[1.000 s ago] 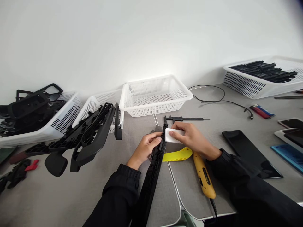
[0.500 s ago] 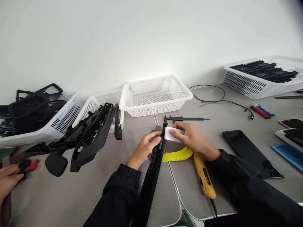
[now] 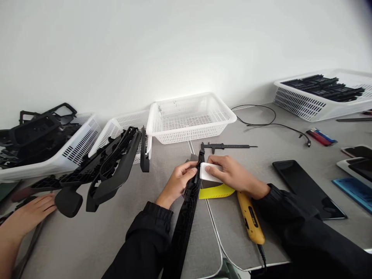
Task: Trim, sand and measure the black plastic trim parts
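A long black plastic part [image 3: 186,217] runs from the bottom of the view up to the middle of the table. My left hand [image 3: 178,183] grips it near its far end, fingers wrapped round it. My right hand [image 3: 232,173] presses a small white block [image 3: 208,173] against the right side of that end, fingers closed on the block. A yellow toothed strip [image 3: 216,191] lies just below my right hand, and a yellow corded tool [image 3: 250,217] lies under my right wrist.
A black caliper [image 3: 226,146] lies behind my hands, before a white basket [image 3: 190,117]. Baskets of black parts [image 3: 43,143] stand left, another basket [image 3: 322,95] far right. A black tablet [image 3: 308,188] lies right. Another person's hand [image 3: 27,215] rests at the left edge.
My right hand has slid the white block a little down along the black part. The other person's hand at the left edge has moved further in and now covers the small red piece.
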The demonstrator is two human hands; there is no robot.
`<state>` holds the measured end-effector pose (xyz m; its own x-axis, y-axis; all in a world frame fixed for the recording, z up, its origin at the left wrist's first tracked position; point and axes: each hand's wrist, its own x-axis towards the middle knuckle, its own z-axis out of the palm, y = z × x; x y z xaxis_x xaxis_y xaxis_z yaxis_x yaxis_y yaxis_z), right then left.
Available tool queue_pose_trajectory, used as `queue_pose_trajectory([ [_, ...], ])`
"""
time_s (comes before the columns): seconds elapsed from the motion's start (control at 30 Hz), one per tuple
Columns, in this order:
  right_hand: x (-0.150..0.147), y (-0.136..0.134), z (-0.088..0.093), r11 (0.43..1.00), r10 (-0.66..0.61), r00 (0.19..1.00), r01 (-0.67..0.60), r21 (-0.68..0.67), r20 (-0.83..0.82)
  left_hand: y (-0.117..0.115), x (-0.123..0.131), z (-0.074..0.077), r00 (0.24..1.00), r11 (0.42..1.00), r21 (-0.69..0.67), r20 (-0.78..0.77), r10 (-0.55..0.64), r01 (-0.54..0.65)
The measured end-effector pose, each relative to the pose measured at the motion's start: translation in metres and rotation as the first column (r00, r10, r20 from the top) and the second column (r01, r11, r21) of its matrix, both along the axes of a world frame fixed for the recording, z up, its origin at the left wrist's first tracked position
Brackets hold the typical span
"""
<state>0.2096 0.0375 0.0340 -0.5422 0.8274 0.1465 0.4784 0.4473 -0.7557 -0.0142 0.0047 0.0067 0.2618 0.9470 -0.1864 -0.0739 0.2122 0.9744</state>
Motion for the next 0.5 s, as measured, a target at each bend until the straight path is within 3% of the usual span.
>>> queue_pose_trajectory([
  [0.07, 0.0001, 0.0, 0.0, 1.0, 0.008, 1.0, -0.008, 0.002, 0.02, 0.0003, 0.0, -0.0008, 1.0, 1.0, 0.0, 0.012, 0.007, -0.007],
  [0.23, 0.002, 0.0034, -0.0009, 0.991, -0.131, 0.991, 0.131, 0.042, 0.005, 0.001, 0.0002, -0.0006, 1.0, 1.0, 0.025, 0.004, 0.006, -0.006],
  [0.4, -0.0036, -0.0029, 0.0002, 0.999, 0.038, 0.999, -0.038, -0.001, 0.032, 0.0013, -0.0002, -0.0031, 0.999, 0.999, 0.004, 0.02, 0.04, -0.04],
  [0.5, -0.0043, -0.0041, 0.0006, 0.999, 0.04, 0.999, -0.041, 0.003, 0.032, 0.0005, 0.0, -0.0032, 0.998, 0.999, -0.001, 0.015, 0.053, -0.053],
])
